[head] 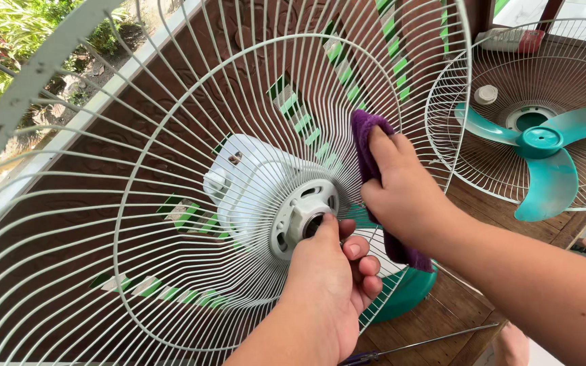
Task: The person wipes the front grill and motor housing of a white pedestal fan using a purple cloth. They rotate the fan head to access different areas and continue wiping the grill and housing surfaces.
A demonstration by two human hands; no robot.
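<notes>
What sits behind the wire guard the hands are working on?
Behind the wire guard: the white motor housing and a brown carved wall. The fan's teal base is mostly covered by the right hand.

Brown wooden table (pixel 456 308) filled lower right of frame; on it sat a teal fan base (pixel 408 293), a detached grille (pixel 510 173) with teal blades (pixel 544 152), a thin metal rod (pixel 435 339).

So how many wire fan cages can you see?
2. One big white wire cage is on the fan that the left hand and right hand are touching. Another cage lies right, under the teal blades. More may be hidden.
</notes>
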